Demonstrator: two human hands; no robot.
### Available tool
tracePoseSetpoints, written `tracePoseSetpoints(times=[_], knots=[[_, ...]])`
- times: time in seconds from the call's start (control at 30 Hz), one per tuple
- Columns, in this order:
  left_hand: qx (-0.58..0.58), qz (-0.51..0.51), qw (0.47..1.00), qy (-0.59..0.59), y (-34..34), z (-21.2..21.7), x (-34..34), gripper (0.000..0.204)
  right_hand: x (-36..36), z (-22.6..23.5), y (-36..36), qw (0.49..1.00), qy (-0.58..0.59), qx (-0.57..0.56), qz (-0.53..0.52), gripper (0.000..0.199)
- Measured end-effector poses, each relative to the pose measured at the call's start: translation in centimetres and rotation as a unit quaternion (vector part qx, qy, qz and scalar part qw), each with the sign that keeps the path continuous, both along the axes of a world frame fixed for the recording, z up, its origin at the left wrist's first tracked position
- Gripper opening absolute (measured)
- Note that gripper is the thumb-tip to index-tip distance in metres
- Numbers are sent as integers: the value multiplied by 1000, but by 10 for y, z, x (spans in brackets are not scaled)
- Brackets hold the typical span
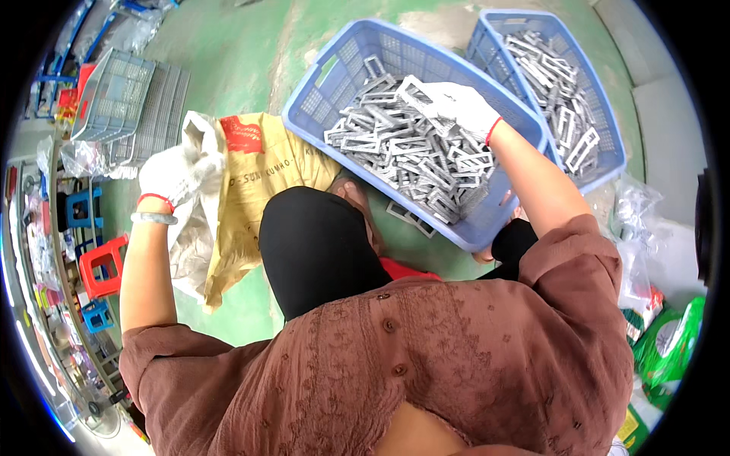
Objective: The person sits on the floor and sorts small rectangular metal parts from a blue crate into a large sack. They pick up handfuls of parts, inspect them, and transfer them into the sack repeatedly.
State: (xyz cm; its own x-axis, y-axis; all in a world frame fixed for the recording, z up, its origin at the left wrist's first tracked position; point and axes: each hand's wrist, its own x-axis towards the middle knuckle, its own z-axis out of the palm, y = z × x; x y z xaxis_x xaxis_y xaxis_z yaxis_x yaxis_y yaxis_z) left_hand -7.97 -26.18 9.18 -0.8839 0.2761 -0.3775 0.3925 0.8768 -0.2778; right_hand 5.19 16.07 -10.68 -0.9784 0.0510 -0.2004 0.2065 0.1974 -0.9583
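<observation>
My left hand, in a white glove, is closed on the pale rim of a yellow woven sack that sags on the floor. In the blue plastic basket ahead lies a heap of grey rectangular frames, metal-looking, with long slots. My gloved right hand is over the heap, its fingers closed round a grey frame. The palm hides how many pieces it holds. A few frames lie on the floor by the basket's near side.
Another blue basket of similar frames stands against the first at the right. Grey crates are at the far left, with red and blue stools nearer. My knee is between sack and basket. Green bags lie at right.
</observation>
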Motion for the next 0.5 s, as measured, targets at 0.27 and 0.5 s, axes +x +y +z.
tracePoseSetpoints(times=[0.27,0.5], knots=[[498,-39,854,-143,111,28,81,54,70,115,0,936,45,-348,-25,45],[757,85,401,-508,165,-19,128,37,133,177,-49,884,168,-437,16,49]])
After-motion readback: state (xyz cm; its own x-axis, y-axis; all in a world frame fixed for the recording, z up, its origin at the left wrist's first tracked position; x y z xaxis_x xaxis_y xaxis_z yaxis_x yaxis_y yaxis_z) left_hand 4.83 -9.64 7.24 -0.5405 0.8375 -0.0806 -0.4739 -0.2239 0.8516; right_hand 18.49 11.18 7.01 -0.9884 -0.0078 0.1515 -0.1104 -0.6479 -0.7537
